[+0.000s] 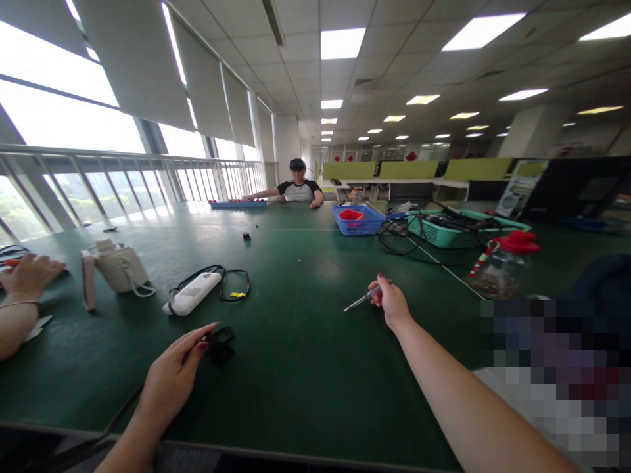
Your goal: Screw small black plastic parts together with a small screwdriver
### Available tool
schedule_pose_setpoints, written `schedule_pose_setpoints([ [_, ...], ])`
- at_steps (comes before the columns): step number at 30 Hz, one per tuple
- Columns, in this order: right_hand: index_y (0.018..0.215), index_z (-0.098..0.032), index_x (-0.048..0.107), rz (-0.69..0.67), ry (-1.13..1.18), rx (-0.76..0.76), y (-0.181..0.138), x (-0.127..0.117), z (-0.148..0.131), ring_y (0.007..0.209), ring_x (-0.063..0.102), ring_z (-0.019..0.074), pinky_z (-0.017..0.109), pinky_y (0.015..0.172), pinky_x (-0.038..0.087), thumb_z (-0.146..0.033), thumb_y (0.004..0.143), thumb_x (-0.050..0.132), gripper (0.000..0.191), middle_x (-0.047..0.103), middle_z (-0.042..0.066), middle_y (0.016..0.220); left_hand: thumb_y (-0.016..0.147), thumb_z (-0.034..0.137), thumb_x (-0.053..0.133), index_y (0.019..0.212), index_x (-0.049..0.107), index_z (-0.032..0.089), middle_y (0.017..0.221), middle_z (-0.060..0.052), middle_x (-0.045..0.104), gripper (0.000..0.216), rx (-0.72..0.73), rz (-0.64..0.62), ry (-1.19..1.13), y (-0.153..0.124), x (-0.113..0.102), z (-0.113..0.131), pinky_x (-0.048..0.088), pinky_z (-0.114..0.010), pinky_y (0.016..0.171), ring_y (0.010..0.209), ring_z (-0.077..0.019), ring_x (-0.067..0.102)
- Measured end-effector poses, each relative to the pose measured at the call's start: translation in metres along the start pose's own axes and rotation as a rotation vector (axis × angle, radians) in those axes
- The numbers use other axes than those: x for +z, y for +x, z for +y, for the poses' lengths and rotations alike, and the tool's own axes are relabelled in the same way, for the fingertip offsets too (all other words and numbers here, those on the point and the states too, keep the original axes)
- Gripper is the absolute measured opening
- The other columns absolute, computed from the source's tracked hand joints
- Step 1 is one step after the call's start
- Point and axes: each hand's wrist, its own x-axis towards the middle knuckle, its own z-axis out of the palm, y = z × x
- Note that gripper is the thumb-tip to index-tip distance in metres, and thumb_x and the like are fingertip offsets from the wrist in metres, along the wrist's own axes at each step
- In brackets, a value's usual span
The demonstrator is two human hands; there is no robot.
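My left hand [175,371] is closed, its thumb and fingers pinching a small black part [221,345] that has a square frame-like opening. The part's exact kind cannot be made out. My right hand [392,303] grips a small screwdriver [358,303] by its handle, the metal shaft pointing left and slightly down over the green tabletop [305,368]. The two hands are well apart. Beyond my left hand lies a white elongated device [194,293] with a black cord and a yellow tag.
A co-worker's hand [29,276] is at the left edge, near a cream-coloured bag-like case [121,268]. A blue basket [359,226], a green basket [438,231] with cables and a red-lidded jar [503,266] stand at right. Another person [298,190] sits at the far end.
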Motion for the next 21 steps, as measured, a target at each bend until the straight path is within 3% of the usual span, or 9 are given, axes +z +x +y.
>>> schedule_pose_setpoints([
  [5,0.062,-0.018,0.062,-0.002,-0.005,0.002,0.0009,-0.0005,0.0006,0.043,0.041,0.0098,0.024,0.045,0.041,-0.062,0.078,0.062,0.047,0.046,-0.003,0.046,0.089,0.038,0.044,0.12,0.065,0.024,0.124,-0.006,0.066,0.04,0.129,-0.046,-0.029,-0.0011,-0.0007,0.0055,0.046,-0.043,0.103,0.115,-0.0247,0.061],
  [15,0.062,-0.018,0.062,0.01,-0.016,0.002,0.0005,-0.001,0.0001,0.041,0.044,0.0115,0.026,0.043,0.04,-0.061,0.078,0.062,0.046,0.048,-0.002,0.044,0.088,0.027,0.045,0.109,0.065,0.024,0.117,-0.005,0.068,0.029,0.259,-0.082,0.005,-0.0037,0.0016,0.007,0.053,-0.038,0.097,0.109,-0.0225,0.065],
  [21,0.063,-0.018,0.063,0.015,-0.02,0.011,0.0008,-0.0004,-0.0011,0.042,0.044,0.0115,0.026,0.043,0.038,-0.06,0.079,0.061,0.046,0.049,-0.002,0.045,0.088,0.03,0.049,0.108,0.068,0.026,0.114,-0.003,0.071,0.028,0.278,-0.096,0.009,-0.0051,0.0024,0.0075,0.055,-0.036,0.095,0.106,-0.0218,0.067],
])
